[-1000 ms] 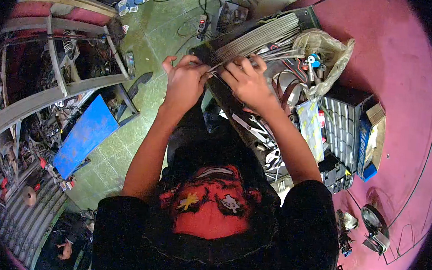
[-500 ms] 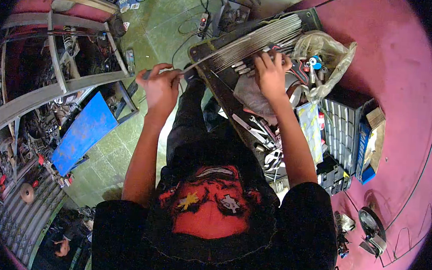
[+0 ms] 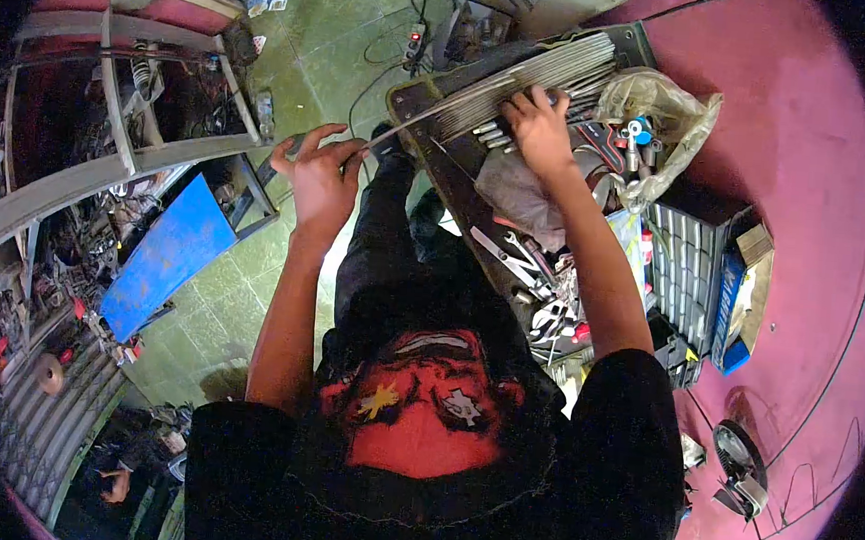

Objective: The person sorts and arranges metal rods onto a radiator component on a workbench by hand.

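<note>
My left hand (image 3: 320, 182) pinches the near end of a thin grey welding rod (image 3: 418, 117) between thumb and fingers. The rod slants up to the right, over the edge of a dark workbench (image 3: 410, 100), toward a pile of similar rods (image 3: 567, 67). My right hand (image 3: 544, 135) rests at the lower side of that pile, fingers curled down. A small dark item shows at its fingertips, but I cannot make out what it is. Below that hand lies a grey cloth (image 3: 523, 196). Several short light-coloured pieces (image 3: 487, 133) sit beside its thumb.
Right of my right hand, a plastic bag (image 3: 699, 113) holds sockets and other parts. Wrenches (image 3: 513, 261) lie along the bench's near edge. Grey drawers (image 3: 682, 252) stand farther right. At left are a metal frame (image 3: 108, 172) and a blue panel (image 3: 173, 257). A power strip (image 3: 414, 40) lies on the floor.
The view has shifted slightly. My right hand has moved a little left along the rods, its fingers more curled. My left hand still pinches the rod in nearly the same place.
</note>
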A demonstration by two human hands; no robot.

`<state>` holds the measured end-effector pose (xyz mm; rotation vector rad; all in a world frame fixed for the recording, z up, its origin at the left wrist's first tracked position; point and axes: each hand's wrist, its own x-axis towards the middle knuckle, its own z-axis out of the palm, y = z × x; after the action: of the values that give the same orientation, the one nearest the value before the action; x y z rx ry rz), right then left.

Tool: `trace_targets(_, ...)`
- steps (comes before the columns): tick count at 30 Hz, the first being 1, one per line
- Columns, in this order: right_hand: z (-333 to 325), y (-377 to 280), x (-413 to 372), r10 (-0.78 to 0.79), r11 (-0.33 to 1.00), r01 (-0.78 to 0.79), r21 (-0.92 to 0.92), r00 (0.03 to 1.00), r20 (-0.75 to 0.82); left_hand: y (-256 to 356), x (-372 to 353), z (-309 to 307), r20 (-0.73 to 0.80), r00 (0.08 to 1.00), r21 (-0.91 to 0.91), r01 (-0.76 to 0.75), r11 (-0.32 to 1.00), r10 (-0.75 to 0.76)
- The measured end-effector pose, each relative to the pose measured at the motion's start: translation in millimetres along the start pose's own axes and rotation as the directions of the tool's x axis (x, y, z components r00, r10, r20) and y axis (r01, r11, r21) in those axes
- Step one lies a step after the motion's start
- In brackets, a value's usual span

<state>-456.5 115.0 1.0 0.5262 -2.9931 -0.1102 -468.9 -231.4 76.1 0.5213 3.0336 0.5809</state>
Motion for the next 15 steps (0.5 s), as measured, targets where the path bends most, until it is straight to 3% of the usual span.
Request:
trace_targets(5, 6, 2, -1, -0.057, 0.998, 0.056, -0.018, 0.998, -0.019, 1, -2, -1, -0.06, 0.998, -0.057, -0.023, 0.998, 0.019)
trace_targets(15, 5, 3, 6, -0.087, 0.994, 0.089, -0.065, 0.995, 0.039, 3, 0, -3, -0.025, 1.0, -0.042, -0.01, 0.999, 0.009)
